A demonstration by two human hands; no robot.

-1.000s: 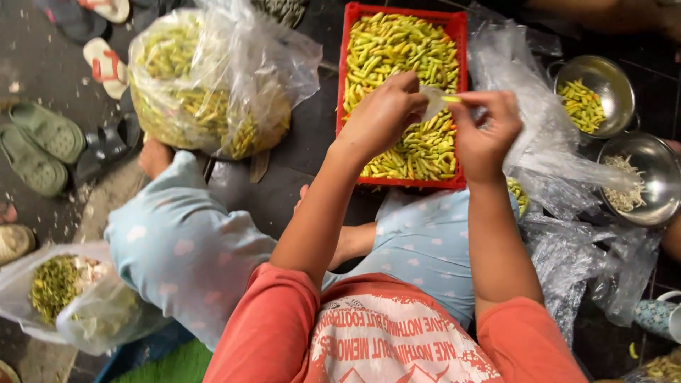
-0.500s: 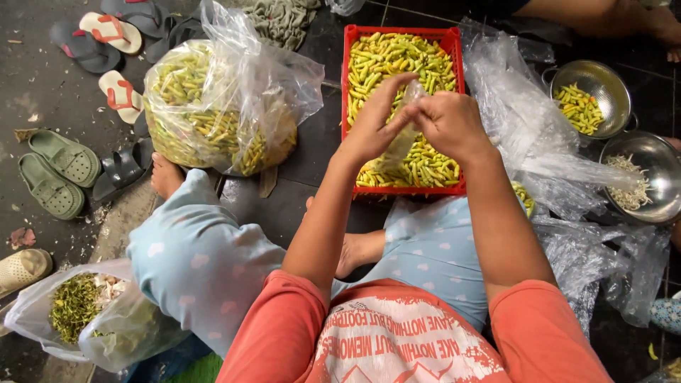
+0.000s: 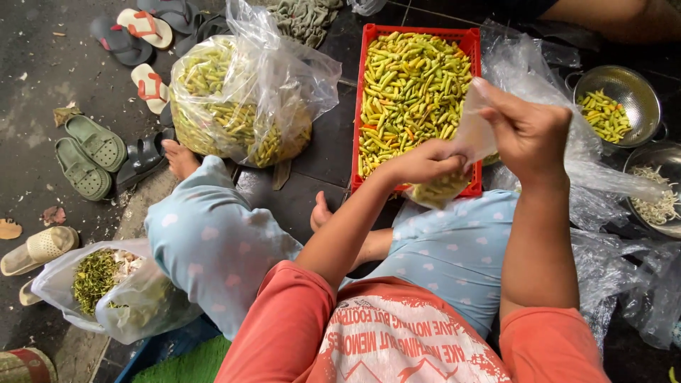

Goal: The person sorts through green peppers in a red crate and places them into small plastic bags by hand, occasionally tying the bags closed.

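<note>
Both hands, fingers pinching small clear bag of chillies; red crate beneath, steel bowls right.

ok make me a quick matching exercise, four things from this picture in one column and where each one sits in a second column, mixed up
Things:
1. red crate
2. small clear bag
3. round metal bowl
4. green clogs

Places:
A. on the dark floor at far left
B. held between the left hand and the right hand
C. top middle, full of green and yellow chillies
D. at the right edge, holding a few chillies

Pairs: 1-C, 2-B, 3-D, 4-A
</note>
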